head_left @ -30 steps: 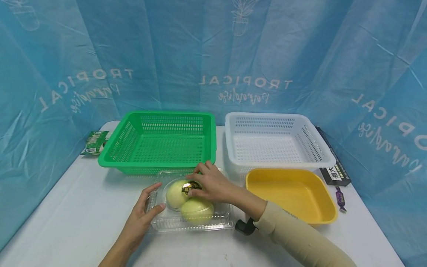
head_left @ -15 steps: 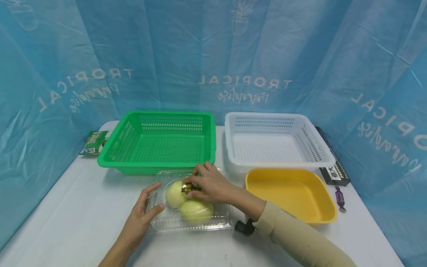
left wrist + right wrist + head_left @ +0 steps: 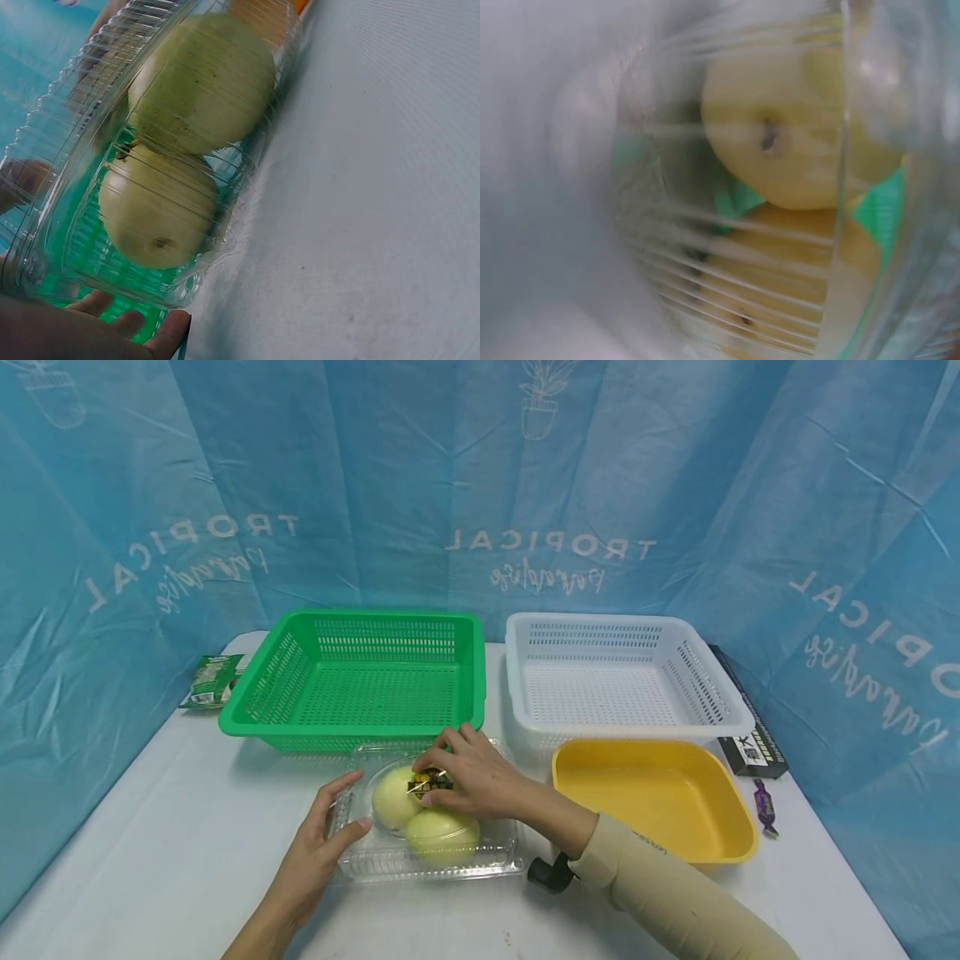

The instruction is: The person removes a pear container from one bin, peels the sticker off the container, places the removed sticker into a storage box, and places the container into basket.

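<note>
Clear plastic box (image 3: 390,863): is lying directly right of the left fingers and beneath the right ones. Left hand (image 3: 321,835): is resting extended fingers and thumb, spread apart, against the box's left end. Right hand (image 3: 483,775): is curling over the box's top, thumb and fingertips pinching a black-and-gold label (image 3: 430,784). Rear fruit (image 3: 392,798), pale green: is showing left of those fingertips. Front fruit (image 3: 442,838): is sitting just nearside of the thumb.

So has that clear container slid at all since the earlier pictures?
No; judged against the green basket, the clear container shows no visible shift either way.
</note>
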{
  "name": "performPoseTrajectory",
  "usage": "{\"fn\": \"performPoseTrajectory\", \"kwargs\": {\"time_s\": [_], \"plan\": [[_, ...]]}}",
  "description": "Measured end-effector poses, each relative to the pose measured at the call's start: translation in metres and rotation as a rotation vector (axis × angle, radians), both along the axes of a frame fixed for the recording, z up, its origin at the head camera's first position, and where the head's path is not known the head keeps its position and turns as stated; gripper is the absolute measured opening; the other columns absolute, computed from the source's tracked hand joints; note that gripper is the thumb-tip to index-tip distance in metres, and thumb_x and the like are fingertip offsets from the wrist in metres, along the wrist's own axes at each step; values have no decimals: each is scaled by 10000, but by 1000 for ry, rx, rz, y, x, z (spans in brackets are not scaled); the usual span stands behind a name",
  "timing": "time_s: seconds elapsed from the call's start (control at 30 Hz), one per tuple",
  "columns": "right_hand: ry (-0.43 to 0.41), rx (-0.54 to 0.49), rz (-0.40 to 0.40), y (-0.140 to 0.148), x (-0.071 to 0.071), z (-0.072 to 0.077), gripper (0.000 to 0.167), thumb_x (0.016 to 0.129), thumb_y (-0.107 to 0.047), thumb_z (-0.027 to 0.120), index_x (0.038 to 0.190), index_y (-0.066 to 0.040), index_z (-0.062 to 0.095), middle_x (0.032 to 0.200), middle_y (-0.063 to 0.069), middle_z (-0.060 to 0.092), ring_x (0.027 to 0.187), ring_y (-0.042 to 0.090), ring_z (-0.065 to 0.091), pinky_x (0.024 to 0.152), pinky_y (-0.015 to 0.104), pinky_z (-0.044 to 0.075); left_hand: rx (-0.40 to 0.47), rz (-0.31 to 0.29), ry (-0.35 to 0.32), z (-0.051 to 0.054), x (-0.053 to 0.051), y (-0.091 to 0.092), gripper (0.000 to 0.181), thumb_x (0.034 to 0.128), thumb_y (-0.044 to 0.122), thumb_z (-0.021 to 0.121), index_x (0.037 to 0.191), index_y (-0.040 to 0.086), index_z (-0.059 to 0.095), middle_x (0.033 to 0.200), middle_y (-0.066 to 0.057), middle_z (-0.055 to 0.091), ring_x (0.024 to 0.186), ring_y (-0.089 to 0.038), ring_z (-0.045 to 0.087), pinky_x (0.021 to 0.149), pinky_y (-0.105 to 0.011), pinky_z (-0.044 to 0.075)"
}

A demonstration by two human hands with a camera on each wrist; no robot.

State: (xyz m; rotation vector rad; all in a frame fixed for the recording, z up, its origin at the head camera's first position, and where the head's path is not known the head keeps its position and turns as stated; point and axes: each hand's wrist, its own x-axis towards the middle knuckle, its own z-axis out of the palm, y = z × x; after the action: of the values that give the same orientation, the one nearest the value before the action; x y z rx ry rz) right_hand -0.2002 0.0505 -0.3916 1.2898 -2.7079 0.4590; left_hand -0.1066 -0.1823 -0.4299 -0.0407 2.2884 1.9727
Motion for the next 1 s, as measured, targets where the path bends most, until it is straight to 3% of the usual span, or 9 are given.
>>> {"fn": "performPoseTrajectory", "kwargs": {"time_s": [0.57, 0.83, 1.0], "plan": [[16, -50, 46, 1, -1, -3, 330, 814, -420, 697, 1055, -218, 595, 1034, -90, 610, 915, 104, 413, 835, 253, 349, -31, 15, 1, 1, 0, 1, 630, 912, 222, 605, 1452, 231, 280, 1604, -74, 16, 1466, -354, -145, 1109, -682, -54], [-23, -32, 7, -1, 0, -1, 398, 820, -427, 690, 1143, -203, 628, 1041, -76, 627, 924, 104, 414, 823, 247, 357, -9, 11, 13, 0, 1, 1, 616, 912, 190, 602, 1445, 224, 296, 1601, -85, 20, 1466, -340, -147, 1105, -686, -58], [-27, -15, -22, -1, 1, -1, 370, 806, -451, 696, 1087, -211, 670, 979, -70, 602, 901, 108, 408, 806, 244, 351, -3, 7, 14, 0, 1, 1, 630, 913, 188, 601, 1455, 208, 280, 1600, -87, 13, 1464, -338, -155, 1095, -698, -58]]}}
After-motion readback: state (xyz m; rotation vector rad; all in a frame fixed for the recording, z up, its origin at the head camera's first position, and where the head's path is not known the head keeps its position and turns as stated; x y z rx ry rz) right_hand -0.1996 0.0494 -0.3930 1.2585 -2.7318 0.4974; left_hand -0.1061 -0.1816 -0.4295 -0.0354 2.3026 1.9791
